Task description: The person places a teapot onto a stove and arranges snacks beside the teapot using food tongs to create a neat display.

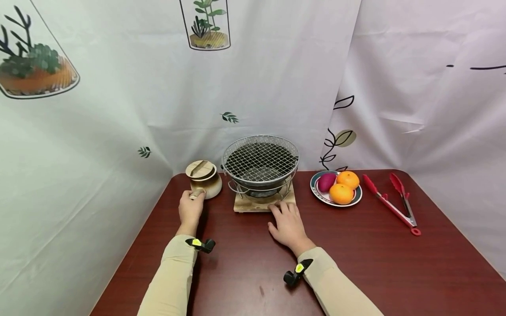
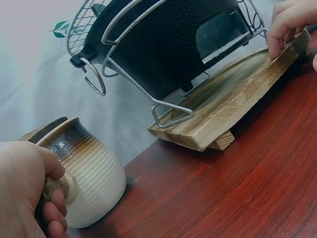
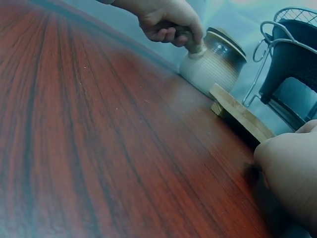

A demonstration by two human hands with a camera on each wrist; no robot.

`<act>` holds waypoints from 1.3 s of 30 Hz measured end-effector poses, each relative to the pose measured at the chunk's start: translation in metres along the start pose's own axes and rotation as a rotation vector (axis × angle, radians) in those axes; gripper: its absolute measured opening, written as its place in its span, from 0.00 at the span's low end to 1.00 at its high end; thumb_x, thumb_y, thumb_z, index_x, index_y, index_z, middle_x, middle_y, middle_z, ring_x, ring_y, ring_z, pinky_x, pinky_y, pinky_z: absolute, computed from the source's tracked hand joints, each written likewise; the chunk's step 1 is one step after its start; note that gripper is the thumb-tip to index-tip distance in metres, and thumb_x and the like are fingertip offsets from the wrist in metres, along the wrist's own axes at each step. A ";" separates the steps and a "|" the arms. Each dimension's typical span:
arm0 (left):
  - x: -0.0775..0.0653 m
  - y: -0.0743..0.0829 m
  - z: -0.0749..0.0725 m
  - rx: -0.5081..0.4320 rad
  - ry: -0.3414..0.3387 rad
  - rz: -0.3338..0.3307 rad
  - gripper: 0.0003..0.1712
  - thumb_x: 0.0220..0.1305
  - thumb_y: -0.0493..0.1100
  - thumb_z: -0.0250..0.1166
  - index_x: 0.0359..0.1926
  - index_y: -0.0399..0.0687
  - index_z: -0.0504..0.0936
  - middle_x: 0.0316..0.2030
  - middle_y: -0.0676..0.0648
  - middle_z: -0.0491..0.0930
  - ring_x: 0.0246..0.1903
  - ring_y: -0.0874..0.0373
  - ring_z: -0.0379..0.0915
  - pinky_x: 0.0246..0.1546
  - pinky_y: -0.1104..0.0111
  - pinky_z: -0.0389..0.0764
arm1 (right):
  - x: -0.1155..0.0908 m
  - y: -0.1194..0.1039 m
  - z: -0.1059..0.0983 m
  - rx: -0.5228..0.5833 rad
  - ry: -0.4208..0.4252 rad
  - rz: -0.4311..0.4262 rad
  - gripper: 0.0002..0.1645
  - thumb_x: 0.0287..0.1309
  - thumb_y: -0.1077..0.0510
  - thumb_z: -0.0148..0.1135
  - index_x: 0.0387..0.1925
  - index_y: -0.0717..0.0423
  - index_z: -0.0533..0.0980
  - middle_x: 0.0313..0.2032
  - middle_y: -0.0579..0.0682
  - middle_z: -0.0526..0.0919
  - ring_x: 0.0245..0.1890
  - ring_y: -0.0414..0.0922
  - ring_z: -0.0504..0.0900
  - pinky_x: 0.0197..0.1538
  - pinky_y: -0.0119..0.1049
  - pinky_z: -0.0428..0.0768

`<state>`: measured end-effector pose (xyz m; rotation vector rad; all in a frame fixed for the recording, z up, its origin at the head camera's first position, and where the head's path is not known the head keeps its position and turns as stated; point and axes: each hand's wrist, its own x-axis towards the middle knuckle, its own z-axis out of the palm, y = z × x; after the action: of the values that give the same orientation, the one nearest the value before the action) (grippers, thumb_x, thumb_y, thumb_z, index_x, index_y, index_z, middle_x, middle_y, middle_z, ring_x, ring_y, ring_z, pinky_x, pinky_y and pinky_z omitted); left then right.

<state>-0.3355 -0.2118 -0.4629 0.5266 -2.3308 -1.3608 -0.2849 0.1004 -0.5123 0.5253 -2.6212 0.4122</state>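
In the head view my left hand (image 1: 191, 211) grips the stubby side handle (image 2: 56, 188) of a ribbed ceramic pot (image 2: 96, 178). The pot is cream with a brown-glazed top, stands upright on the table, and has a wooden lid (image 1: 200, 169). To its right is a small black charcoal stove (image 2: 163, 49) in a wire stand, topped by a round wire grill (image 1: 261, 160). The stove rests on a wooden board (image 1: 244, 204). My right hand (image 1: 287, 224) rests its fingertips on the board's front edge, its thumb spread apart; in the right wrist view its fingers are mostly hidden.
Right of the stove, a plate (image 1: 315, 189) carries two oranges (image 1: 341, 194) and a purple oval item (image 1: 327, 182). Farther right lie red-tipped tongs (image 1: 395, 208), spread apart. A white printed curtain (image 1: 269, 87) hangs behind the dark red wooden table (image 1: 237, 263).
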 end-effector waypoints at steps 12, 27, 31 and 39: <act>-0.003 0.000 0.000 0.003 -0.009 -0.008 0.26 0.64 0.56 0.63 0.51 0.39 0.75 0.43 0.35 0.78 0.42 0.40 0.73 0.46 0.51 0.71 | -0.001 0.000 0.000 0.005 -0.005 -0.006 0.29 0.56 0.50 0.67 0.59 0.51 0.77 0.56 0.55 0.74 0.53 0.57 0.69 0.63 0.56 0.64; 0.002 0.001 -0.002 -0.045 -0.095 -0.061 0.24 0.67 0.57 0.63 0.53 0.45 0.74 0.31 0.40 0.87 0.13 0.57 0.76 0.15 0.67 0.76 | -0.001 0.001 -0.002 0.017 0.022 -0.019 0.29 0.53 0.53 0.66 0.58 0.52 0.78 0.55 0.55 0.74 0.53 0.57 0.70 0.63 0.56 0.64; 0.002 0.002 -0.001 -0.094 -0.107 -0.064 0.23 0.67 0.56 0.63 0.52 0.45 0.73 0.27 0.44 0.85 0.13 0.58 0.75 0.15 0.67 0.76 | -0.001 0.002 -0.002 0.012 0.027 -0.014 0.29 0.53 0.53 0.66 0.58 0.51 0.78 0.55 0.54 0.74 0.54 0.57 0.69 0.63 0.56 0.64; 0.000 -0.002 0.005 -0.232 -0.060 -0.092 0.20 0.66 0.50 0.64 0.51 0.42 0.74 0.27 0.39 0.82 0.12 0.59 0.69 0.12 0.68 0.72 | -0.001 0.002 -0.002 0.008 0.008 -0.025 0.28 0.54 0.52 0.65 0.58 0.52 0.78 0.55 0.54 0.74 0.54 0.57 0.70 0.64 0.55 0.64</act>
<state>-0.3377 -0.2085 -0.4666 0.5329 -2.1782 -1.6850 -0.2841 0.1031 -0.5114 0.5569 -2.6037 0.4162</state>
